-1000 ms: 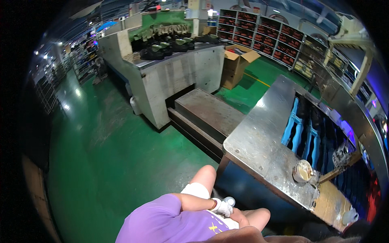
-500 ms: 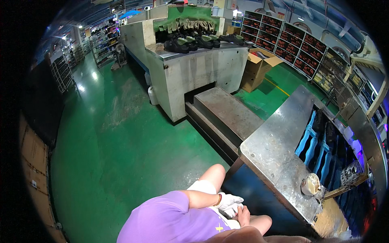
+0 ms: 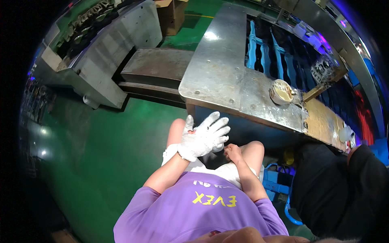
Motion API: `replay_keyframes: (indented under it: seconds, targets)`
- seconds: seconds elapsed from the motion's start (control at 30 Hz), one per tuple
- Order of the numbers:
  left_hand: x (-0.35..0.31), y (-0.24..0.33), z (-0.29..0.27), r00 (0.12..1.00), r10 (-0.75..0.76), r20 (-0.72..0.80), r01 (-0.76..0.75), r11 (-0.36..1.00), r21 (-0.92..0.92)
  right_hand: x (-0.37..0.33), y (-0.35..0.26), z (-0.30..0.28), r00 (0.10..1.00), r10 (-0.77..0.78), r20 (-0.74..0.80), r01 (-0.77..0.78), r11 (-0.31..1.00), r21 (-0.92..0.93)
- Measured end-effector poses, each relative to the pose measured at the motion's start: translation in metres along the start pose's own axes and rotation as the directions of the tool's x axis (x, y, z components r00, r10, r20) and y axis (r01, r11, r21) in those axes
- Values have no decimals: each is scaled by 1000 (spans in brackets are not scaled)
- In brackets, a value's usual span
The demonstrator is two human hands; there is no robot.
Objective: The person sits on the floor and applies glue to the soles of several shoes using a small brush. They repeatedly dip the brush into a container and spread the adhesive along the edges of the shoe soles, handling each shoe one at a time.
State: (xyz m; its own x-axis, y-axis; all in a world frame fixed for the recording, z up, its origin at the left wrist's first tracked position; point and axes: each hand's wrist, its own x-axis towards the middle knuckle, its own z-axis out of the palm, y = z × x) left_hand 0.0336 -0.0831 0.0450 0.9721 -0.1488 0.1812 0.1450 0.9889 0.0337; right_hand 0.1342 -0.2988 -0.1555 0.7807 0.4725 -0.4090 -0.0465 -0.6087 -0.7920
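My left hand wears a white knit glove with a small reddish spot near the thumb. Its fingers are spread over my lap, holding nothing I can see. Close beside it, above my right thigh, my bare right hand has its fingers curled in. Whether anything is inside those fingers is hidden. Some white cloth shows below the gloved fingers, next to the right hand; I cannot tell if it is a second glove.
A metal-topped bench stands in front, with a tub of pale paste on it. Blue strap-like parts run along the dark conveyor beyond. A person in dark clothes is at the right, near a blue stool. A grey machine stands at the left.
My view has swung to the right and down, bringing the bench nearer the middle. The gloved left hand, earlier against the right hand, is now lifted with its fingers spread.
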Motion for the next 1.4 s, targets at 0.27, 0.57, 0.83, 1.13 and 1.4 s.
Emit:
replay_keyframes:
  seconds: [0.27, 0.57, 0.83, 1.13, 1.4]
  targets:
    - [3, -3, 27, 999, 46, -19, -45, 999, 24, -19, -8, -3, 995, 74, 59, -74, 997, -9]
    - [6, -6, 24, 993, 34, -112, -26, 997, 69, -7, 31, 11, 993, -2, 121, 3, 1000, -4]
    - [-28, -16, -172, 650, -114, -751, 365, 914, 177, 8, 22, 20, 979, -81, 189, 150, 911, -384]
    - [-23, -23, -225, 445, -136, -885, 661, 717, 222, 1, 26, 15, 979, -70, 192, 130, 939, -320]
    - [-25, -13, -217, 570, -271, -775, 628, 752, 199, -4, 9, 15, 977, -66, 205, 136, 928, -347]
